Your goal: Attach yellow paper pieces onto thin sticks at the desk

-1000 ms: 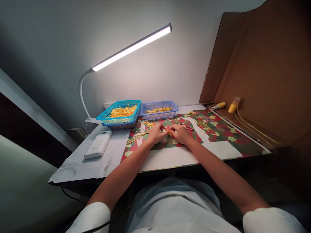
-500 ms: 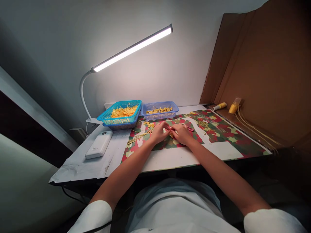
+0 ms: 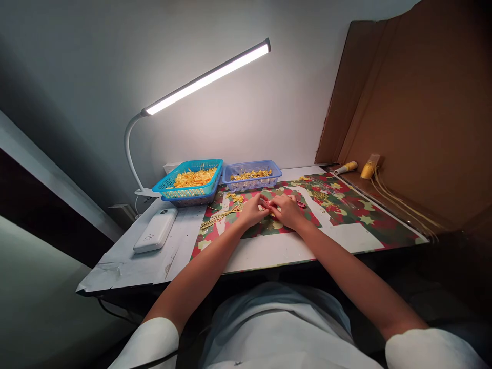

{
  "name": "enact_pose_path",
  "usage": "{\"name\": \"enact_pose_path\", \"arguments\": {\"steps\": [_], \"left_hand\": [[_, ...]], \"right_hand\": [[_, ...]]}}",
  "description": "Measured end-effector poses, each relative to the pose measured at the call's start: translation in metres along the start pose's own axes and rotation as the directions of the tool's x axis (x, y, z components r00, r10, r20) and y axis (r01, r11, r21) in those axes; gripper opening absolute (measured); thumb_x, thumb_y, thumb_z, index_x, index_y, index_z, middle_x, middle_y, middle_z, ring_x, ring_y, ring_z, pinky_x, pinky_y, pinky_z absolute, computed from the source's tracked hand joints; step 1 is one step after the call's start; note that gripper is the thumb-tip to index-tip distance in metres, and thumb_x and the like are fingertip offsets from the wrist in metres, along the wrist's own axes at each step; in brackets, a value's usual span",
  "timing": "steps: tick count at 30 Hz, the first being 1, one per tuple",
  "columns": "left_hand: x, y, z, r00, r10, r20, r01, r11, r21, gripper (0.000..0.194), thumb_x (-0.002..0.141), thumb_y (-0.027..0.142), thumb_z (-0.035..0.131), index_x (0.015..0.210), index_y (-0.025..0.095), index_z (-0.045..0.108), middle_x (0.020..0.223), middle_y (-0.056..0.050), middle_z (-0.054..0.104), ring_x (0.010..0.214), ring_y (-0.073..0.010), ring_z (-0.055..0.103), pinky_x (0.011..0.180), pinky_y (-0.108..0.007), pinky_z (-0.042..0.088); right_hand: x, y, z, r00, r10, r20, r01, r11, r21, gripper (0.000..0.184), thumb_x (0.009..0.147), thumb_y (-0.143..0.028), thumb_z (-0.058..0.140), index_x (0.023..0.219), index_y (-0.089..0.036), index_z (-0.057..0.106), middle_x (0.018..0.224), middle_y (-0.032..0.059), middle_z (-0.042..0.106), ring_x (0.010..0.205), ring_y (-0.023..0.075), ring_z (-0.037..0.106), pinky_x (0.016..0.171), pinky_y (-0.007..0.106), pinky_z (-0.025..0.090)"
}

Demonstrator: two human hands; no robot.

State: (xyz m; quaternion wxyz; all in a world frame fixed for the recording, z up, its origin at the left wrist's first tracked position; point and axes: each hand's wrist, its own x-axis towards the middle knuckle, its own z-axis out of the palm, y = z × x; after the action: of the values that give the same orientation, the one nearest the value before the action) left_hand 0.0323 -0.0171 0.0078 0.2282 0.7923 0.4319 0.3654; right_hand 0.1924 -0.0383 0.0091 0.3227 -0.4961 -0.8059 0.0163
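My left hand (image 3: 255, 210) and my right hand (image 3: 286, 210) meet over the patterned table cover. Their thumbs and fingers are pinched together, tip to tip, around a small yellow petal-like piece, mostly hidden by the fingers. A pink-handled tool (image 3: 301, 204) lies just beyond my right hand, partly covered by it. Left of my left hand are thin yellow-green strands (image 3: 219, 218) and a small heap of yellow pieces (image 3: 234, 198). Fine yellow bits (image 3: 321, 197) are scattered to the right.
A teal basket (image 3: 161, 185) of yellow-orange strips sits on a blue one, beside a purple basket (image 3: 251, 183) with yellow pieces. A white power bank (image 3: 156, 230) lies at left below a lit lamp (image 3: 209, 79). Cardboard (image 3: 415, 118), a yellow-capped tube (image 3: 347, 167) and long strands (image 3: 407, 205) are at right.
The fingers of both hands have shifted slightly while staying pinched together. The yellow piece, showing below the fingertips before, is now more hidden. Nothing else on the table has moved.
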Motion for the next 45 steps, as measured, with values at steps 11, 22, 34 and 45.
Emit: {"name": "enact_pose_path", "arguments": {"steps": [11,22,34,45], "left_hand": [[-0.001,0.004,-0.001,1.0,-0.003,0.019,0.004,1.0,-0.029,0.024,0.068,0.018,0.06,0.089,0.02,0.049,0.075,0.003,0.067,0.074,-0.0155,0.065,0.067,-0.026,0.045],[-0.002,0.001,0.001,1.0,0.027,0.003,-0.027,0.999,-0.046,0.014,0.066,0.017,0.058,0.078,0.019,0.052,0.073,0.003,0.064,0.069,-0.0132,0.06,0.066,-0.025,0.044],[-0.004,-0.008,0.003,0.999,0.027,0.042,-0.027,1.0,0.002,0.013,0.071,0.015,0.061,0.072,0.02,0.073,0.078,-0.002,0.072,0.073,-0.0166,0.063,0.069,-0.028,0.05],[-0.007,-0.001,0.002,0.997,0.036,0.064,-0.04,0.998,0.056,0.013,0.069,0.019,0.066,0.078,0.021,0.075,0.08,-0.002,0.073,0.071,-0.0163,0.062,0.07,-0.028,0.048]], "right_hand": [[0.0,0.0,-0.004,0.999,-0.013,-0.04,0.009,0.994,-0.109,0.02,0.086,-0.016,0.046,0.074,-0.02,0.062,0.083,0.0044,0.066,0.081,0.0206,0.05,0.074,0.035,0.025],[0.004,0.013,-0.005,0.994,0.104,-0.015,-0.105,0.991,-0.077,0.018,0.087,-0.025,0.05,0.079,-0.022,0.066,0.09,0.0052,0.068,0.09,0.0233,0.051,0.082,0.04,0.028],[0.005,0.083,-0.003,0.798,0.588,-0.129,-0.602,0.779,-0.177,0.02,0.077,-0.036,0.065,0.081,-0.016,0.066,0.106,0.0205,0.06,0.109,0.0372,0.049,0.083,0.047,0.038],[-0.014,0.04,-0.025,0.958,0.275,0.08,-0.286,0.932,0.222,0.025,0.082,-0.043,0.05,0.072,-0.02,0.055,0.063,-0.0002,0.06,0.057,0.0152,0.053,0.055,0.026,0.037]]}}
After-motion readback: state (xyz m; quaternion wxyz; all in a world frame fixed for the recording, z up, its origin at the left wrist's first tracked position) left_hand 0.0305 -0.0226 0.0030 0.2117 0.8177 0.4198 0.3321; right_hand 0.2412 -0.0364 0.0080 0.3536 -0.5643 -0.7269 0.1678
